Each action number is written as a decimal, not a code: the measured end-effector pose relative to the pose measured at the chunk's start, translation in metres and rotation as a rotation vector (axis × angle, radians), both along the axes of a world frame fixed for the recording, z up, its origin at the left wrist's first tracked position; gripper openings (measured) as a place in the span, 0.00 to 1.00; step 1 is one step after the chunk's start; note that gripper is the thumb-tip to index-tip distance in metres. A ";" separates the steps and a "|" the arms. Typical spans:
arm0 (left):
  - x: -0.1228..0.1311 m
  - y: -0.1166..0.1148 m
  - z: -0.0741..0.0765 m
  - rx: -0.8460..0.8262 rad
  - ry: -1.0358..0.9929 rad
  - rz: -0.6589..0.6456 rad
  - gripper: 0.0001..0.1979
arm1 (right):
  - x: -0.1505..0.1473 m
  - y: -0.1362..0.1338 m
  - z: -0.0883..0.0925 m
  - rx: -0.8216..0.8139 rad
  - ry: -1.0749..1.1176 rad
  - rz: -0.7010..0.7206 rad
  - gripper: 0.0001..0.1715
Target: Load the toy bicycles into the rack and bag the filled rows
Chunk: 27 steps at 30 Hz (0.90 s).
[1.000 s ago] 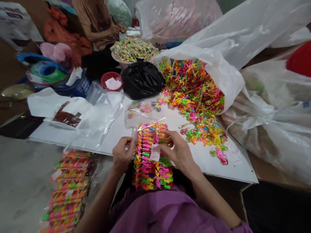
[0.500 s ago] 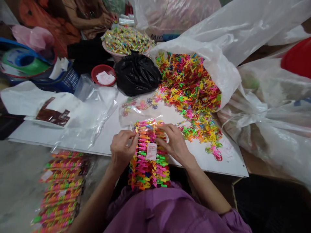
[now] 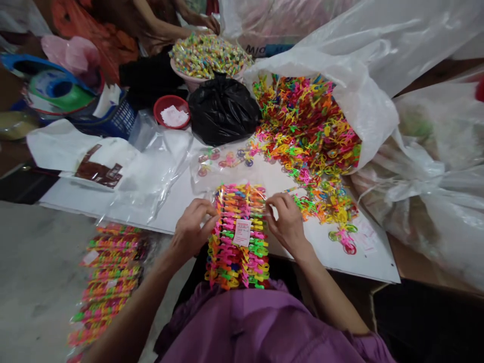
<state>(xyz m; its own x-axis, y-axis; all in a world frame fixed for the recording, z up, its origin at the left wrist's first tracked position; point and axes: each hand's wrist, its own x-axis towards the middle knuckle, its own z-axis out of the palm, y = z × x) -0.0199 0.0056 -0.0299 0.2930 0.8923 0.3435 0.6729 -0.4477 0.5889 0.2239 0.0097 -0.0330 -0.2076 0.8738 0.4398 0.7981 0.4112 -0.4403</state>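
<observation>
A clear plastic bag packed with rows of colourful small plastic toys lies across the table's front edge, close to my body. A white printed label shows at its middle. My left hand pinches the bag's left edge near its upper part. On the opposite side, my right hand is closed, thumb and finger pinching the right edge. Beyond the bag, the flat clear upper part of plastic film rests on the white table, with a few loose toys seen around it.
A white sack spills colourful plastic toys onto the table. Near it stand a black plastic bag, a red bowl of paper slips and a tub of small wrapped pieces. Filled packs lie lower left. A co-worker's arm reaches in behind.
My right hand has moved from over the bag's top out to its right edge. My left hand stays at the left edge. The whole view has shifted slightly.
</observation>
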 end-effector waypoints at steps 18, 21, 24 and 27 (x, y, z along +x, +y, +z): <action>-0.043 -0.072 0.033 -0.690 -0.073 -0.366 0.09 | 0.024 -0.074 0.031 -0.648 0.156 0.532 0.08; -0.035 -0.027 0.092 -0.330 -0.132 -0.188 0.10 | 0.020 -0.024 0.087 -0.366 0.229 0.445 0.05; -0.021 0.016 0.182 0.159 -0.238 -0.123 0.08 | 0.016 0.015 0.171 0.113 0.400 0.308 0.04; -0.001 0.054 0.249 0.461 -0.178 0.012 0.07 | 0.016 0.046 0.226 0.462 0.494 0.221 0.07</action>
